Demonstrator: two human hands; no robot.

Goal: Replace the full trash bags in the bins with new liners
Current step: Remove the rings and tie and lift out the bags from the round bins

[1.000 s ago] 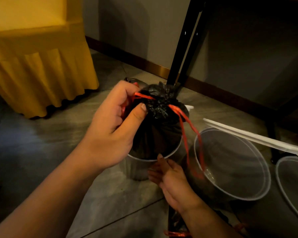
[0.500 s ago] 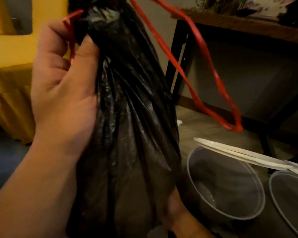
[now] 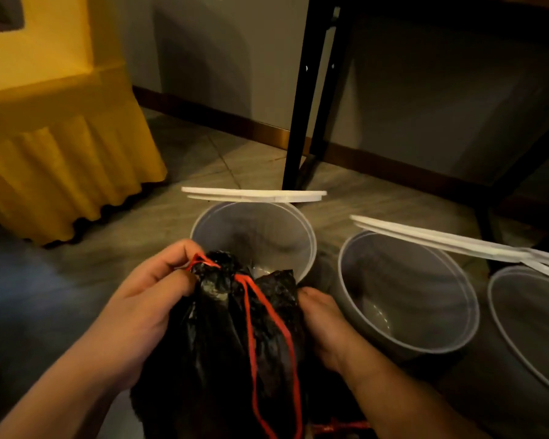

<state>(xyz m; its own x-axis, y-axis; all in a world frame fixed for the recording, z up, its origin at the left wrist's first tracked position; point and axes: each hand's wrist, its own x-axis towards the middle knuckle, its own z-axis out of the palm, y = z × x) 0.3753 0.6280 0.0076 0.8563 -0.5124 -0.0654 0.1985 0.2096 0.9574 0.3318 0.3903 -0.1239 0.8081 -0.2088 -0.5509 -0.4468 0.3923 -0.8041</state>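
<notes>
Near the open bin [image 3: 260, 226], black bag [image 3: 216, 350] stands upright, neck-up, left hand [image 3: 146, 308] pinching its neck, right hand [image 3: 327, 324] gripping its side.

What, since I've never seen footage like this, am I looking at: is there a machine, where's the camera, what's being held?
No machine here: these are a person's two bare hands, filmed by one camera worn on the head, looking forward and down. The left hand grips the gathered neck of a black trash bag closed by a red drawstring. The right hand is against the bag's other side, its fingers hidden. On the floor beyond stand a left bin, a middle bin and a right bin, with white lids raised. A yellow skirted cloth hangs at the left.
</notes>
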